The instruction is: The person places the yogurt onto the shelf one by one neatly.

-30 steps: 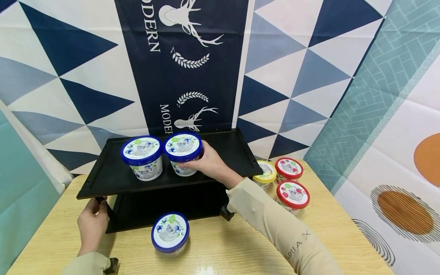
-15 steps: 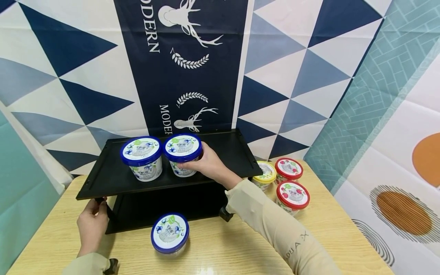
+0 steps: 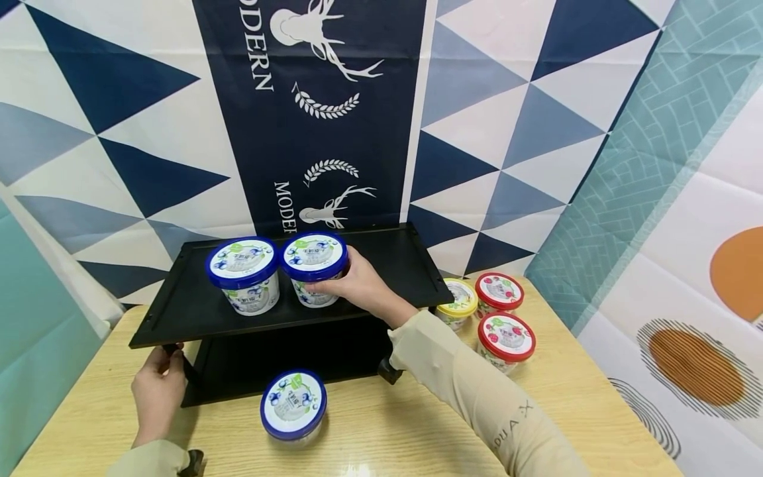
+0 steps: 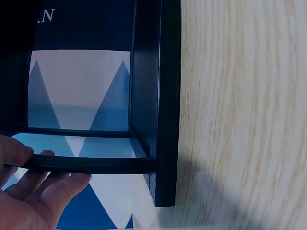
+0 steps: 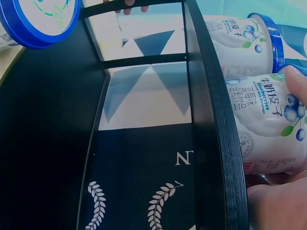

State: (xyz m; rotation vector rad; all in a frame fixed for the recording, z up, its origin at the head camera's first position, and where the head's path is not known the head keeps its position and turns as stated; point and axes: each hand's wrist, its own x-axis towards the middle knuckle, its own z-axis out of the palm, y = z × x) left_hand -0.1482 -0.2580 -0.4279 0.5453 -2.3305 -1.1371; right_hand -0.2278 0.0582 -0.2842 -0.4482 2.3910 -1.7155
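On the top board of a black two-tier shelf (image 3: 381, 265) stand two blue-lidded blueberry tubs side by side. My right hand (image 3: 366, 286) grips the right-hand tub (image 3: 314, 260) around its side, and its base appears to rest on the board. The left-hand tub (image 3: 243, 271) stands close beside it. Low at the shelf's left end, my left hand (image 3: 157, 387) holds the thin black upright (image 4: 96, 165), with fingers and thumb curled round it in the left wrist view. A third blue-lidded tub (image 3: 293, 405) sits on the table in front of the shelf.
Right of the shelf, a yellow-lidded tub (image 3: 457, 303) and two red-lidded tubs, one behind (image 3: 499, 293) and one in front (image 3: 507, 339), stand on the wooden table (image 3: 429, 430). A patterned cloth backdrop (image 3: 477, 132) rises behind the shelf.
Both hands keep their holds and the tubs stay where they were. Only the head view has shifted very slightly.
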